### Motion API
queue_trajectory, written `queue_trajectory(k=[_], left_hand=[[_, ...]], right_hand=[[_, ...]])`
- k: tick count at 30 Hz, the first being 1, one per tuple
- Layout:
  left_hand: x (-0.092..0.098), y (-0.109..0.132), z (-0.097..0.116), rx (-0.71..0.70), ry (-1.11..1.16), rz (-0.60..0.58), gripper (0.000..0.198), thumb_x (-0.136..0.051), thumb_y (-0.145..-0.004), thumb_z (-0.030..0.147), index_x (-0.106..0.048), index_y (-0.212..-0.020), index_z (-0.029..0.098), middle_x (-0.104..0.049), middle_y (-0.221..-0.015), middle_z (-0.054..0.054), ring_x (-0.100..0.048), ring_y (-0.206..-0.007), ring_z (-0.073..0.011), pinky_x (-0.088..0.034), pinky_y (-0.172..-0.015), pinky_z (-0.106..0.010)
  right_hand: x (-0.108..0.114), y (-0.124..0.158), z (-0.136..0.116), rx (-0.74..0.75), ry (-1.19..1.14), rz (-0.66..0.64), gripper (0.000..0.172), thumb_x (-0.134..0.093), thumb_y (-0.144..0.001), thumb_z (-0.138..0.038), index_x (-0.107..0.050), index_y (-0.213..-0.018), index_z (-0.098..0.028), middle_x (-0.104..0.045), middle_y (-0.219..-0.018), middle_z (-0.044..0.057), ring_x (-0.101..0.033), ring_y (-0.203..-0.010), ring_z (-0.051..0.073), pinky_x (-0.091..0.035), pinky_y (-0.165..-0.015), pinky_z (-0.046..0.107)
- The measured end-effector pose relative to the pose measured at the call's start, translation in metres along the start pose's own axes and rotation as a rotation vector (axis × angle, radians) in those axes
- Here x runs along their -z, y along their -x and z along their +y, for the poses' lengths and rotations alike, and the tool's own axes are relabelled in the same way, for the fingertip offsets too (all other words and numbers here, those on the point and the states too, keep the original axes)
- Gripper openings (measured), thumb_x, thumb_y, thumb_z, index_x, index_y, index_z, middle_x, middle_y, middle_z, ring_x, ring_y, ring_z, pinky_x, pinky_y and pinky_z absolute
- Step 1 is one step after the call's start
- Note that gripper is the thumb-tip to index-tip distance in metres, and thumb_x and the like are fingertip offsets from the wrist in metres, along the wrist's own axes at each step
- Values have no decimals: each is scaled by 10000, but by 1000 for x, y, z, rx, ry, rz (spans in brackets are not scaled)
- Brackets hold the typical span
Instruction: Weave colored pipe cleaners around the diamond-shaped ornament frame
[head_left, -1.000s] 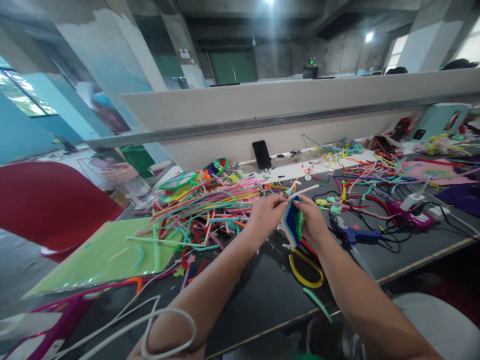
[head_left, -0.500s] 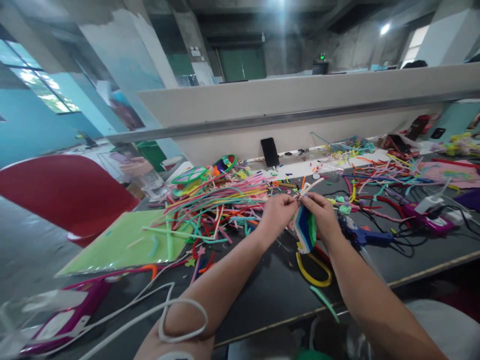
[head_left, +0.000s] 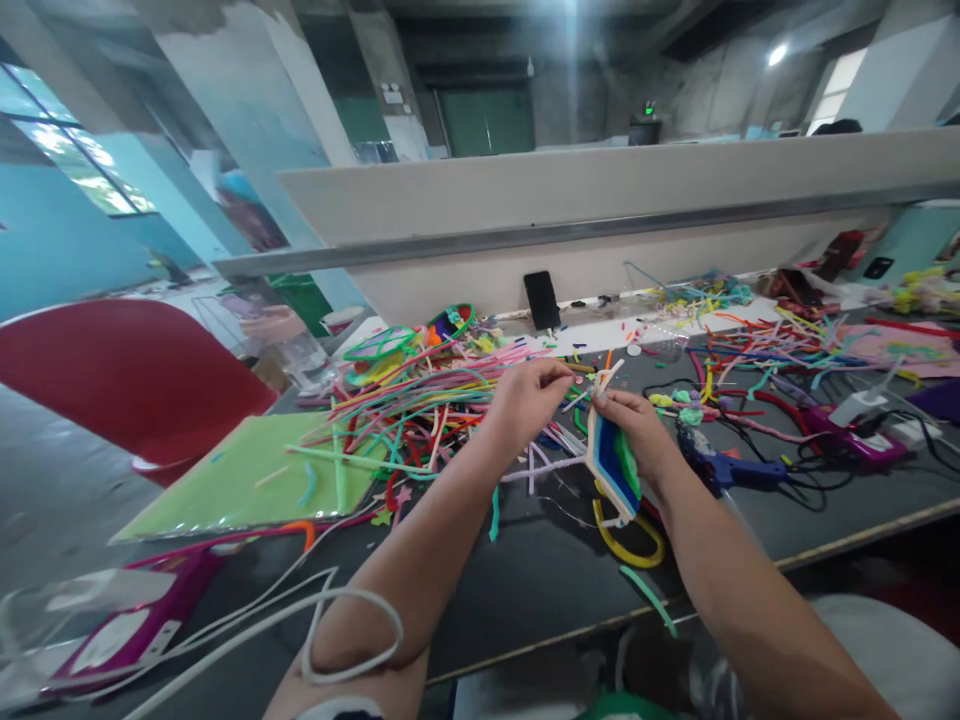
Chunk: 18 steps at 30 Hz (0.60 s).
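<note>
My right hand (head_left: 636,428) pinches the upper end of a layered pipe-cleaner piece (head_left: 609,460), with white, blue and green bands side by side. White pipe-cleaner ends (head_left: 610,376) stick up above those fingers. A pale lilac pipe cleaner (head_left: 547,468) runs leftward from the piece's left edge. Just left of the piece and apart from it, my left hand (head_left: 531,398) has thumb and fingertips pressed together; whether anything is between them is too small to see. Under the piece lies a bent yellow pipe cleaner (head_left: 628,548) on the dark table (head_left: 525,600).
A heap of coloured pipe cleaners (head_left: 420,400) spreads left of my hands. To the right are a blue glue gun (head_left: 739,470), black cables and a purple power strip (head_left: 862,440). A phone (head_left: 541,300) leans at the back. White cable (head_left: 352,600) crosses my left forearm.
My left hand has come off the top of the piece and moved left and slightly up. My right hand still holds the piece, whose bands now show more openly.
</note>
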<state>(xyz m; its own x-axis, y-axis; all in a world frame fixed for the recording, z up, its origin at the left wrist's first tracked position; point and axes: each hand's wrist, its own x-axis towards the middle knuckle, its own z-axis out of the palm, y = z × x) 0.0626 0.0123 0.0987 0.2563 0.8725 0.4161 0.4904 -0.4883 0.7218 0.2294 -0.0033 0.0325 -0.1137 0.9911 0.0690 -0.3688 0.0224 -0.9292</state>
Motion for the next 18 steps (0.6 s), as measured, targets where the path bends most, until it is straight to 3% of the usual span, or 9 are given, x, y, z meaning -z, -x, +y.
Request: queue_trajectory(k=[3,7,12,18], left_hand=[[4,-6,-9,22,69,-129,228,-565,-778,277,-711,-881,135,-665,-702,-21,-564,-641,-125,-426,-595,-226],[-5,-5,-12,22,147,-234,223,-575,-776,310,-700,-842,138,-673,-749,-21,-576,-677,-124,-438,-631,-229],[-14,-1,-10,33,76,-201,216,-581,-770,328,-600,-655,146,-573,-577,15,-512,-540,-93,-372,-507,-196],[-11,0,-6,195,225,-240,123,-567,-770,267,-530,-717,163,-556,-519,31,-513,-445,-88,-399,-452,-188]], right_hand=[[-2,1,3,12,43,-21,248,-750,-669,-409,-691,-700,-170,-580,-549,-25,-461,-478,93,-317,-483,233],[-3,0,6,19,74,-49,249,-758,-654,-410,-701,-704,-173,-578,-553,-31,-456,-496,93,-327,-510,233],[-5,0,8,27,99,-104,257,-773,-632,-405,-725,-741,-177,-621,-628,-15,-507,-578,113,-372,-567,237],[-10,2,8,30,105,-118,319,-777,-602,-465,-732,-738,-180,-616,-618,-7,-491,-561,111,-358,-535,228]])
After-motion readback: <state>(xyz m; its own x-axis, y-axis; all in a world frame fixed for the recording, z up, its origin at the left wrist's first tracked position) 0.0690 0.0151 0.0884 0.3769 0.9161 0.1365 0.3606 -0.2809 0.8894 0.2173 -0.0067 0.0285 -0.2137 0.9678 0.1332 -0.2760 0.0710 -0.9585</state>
